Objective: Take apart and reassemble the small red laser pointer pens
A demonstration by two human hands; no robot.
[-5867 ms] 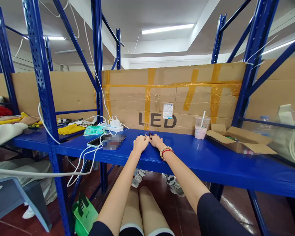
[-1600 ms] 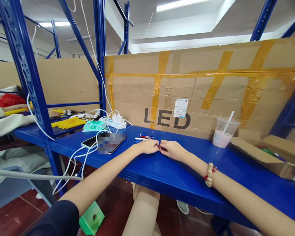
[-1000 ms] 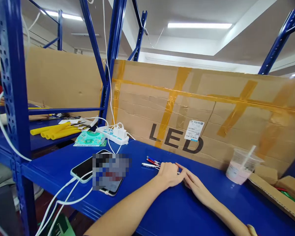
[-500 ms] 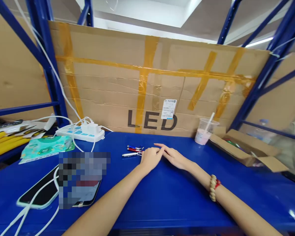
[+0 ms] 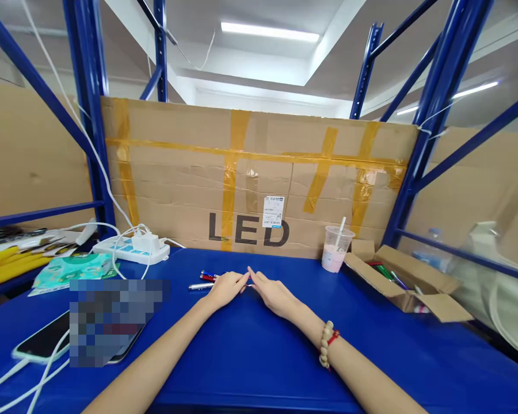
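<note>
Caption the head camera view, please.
Two bare hands, left and right, meet beside slim pens on a blue table, before an LED-marked cardboard sheet.

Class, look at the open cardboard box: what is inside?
The open cardboard box holds several slim, pen-like items, with red, green and purple among them. Its near flap hides part of the bottom, so anything lying there cannot be seen.

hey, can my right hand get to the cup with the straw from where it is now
Probably yes: the cup stands beyond your right hand and to its right, and only blue tabletop shows between them.
</note>
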